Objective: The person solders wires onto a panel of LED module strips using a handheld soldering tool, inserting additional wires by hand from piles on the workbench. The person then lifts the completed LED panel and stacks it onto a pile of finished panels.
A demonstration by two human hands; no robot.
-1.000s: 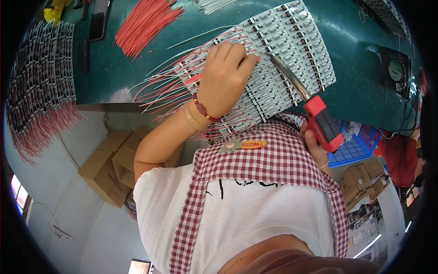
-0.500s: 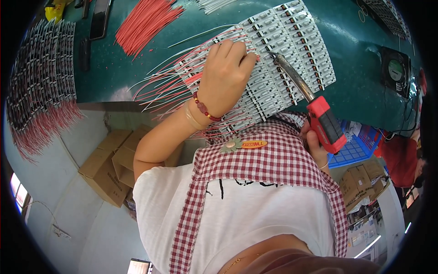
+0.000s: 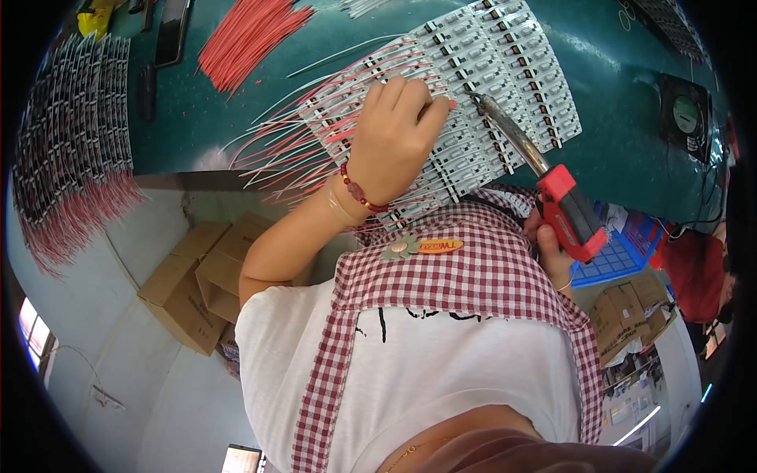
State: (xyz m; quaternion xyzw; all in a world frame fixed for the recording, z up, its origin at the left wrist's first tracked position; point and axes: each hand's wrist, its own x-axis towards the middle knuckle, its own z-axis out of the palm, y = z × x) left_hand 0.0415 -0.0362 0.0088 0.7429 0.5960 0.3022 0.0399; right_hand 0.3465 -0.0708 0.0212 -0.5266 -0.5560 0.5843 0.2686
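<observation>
A large panel of small grey-white circuit boards lies tilted at the table's front edge, against my checked apron. Over its left part my left hand is closed on red wires, whose ends show at the thumb and fingertips; the grip itself is mostly hidden. Red and white wires fan out leftward from the panel's left rows. In my right hand is a soldering iron with a red and black handle. Its dark tip points at the panel's middle, just right of my left fingertips; I cannot tell whether it touches.
A bundle of red wires lies on the green table, with white wires at the far edge. Wired boards are stacked at left. A black device with a round dial stands at right, above a blue crate.
My left hand has shifted slightly right and nearer, still closed on the red wires. The soldering iron and my right hand have moved a little right.
</observation>
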